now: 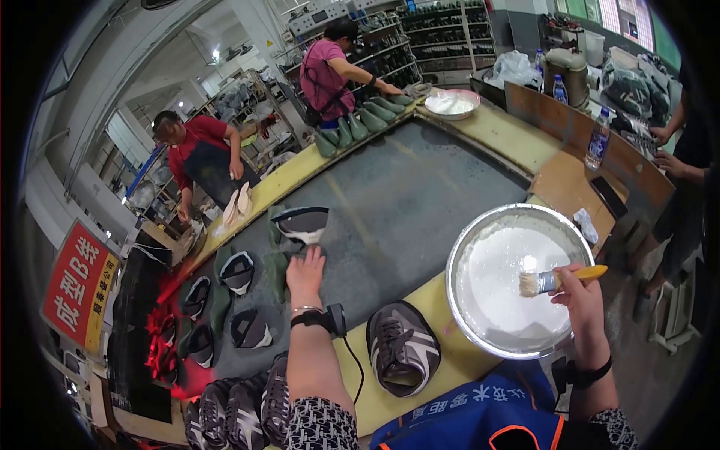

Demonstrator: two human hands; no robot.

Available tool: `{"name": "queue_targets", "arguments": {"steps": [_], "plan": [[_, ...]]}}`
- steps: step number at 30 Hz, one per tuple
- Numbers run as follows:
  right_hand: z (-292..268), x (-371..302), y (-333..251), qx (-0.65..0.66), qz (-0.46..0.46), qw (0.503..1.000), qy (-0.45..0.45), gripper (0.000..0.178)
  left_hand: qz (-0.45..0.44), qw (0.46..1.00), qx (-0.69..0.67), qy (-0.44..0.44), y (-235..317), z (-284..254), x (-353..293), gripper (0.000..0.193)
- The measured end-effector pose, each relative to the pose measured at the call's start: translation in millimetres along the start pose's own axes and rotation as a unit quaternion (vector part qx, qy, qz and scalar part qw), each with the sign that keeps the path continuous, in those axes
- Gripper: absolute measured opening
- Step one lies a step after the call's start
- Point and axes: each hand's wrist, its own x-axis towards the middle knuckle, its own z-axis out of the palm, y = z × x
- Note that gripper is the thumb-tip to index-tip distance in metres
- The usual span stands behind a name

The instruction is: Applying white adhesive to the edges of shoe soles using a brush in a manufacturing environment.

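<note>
Over the white liquid [491, 262] in the pan [468, 331] at right, the right grip [580, 298] pinches the brush [547, 281], its long axis running left to right, bristles pointing left, handle right. Left on the worktop [420, 195], the left grip [304, 276] is at the near edge of a dark upper [300, 222]; whether it pinches, I cannot tell. Nearer, between both, lies a sneaker [403, 349], toe pointing far

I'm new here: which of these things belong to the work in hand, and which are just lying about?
In the work:
brush, held in the right hand
bowl of white liquid, beneath the brush
grey shoe upper, by the left hand

Probably just lying about:
water bottle
dark phone
plastic bag
</note>
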Motion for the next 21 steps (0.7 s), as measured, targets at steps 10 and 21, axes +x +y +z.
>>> {"name": "queue_targets", "arguments": {"steps": [10,21], "plan": [[-3.1,5.4,16.4,-0.095,-0.042,0.995,-0.011,0.016,0.067,0.81,0.541,-0.219,-56.7,-2.3,-184.6,0.052],[27.5,-15.8,16.1,-0.478,-0.169,0.86,-0.054,0.014,0.141,0.367,0.886,-0.246,-95.6,0.8,-277.9,0.097]]}}
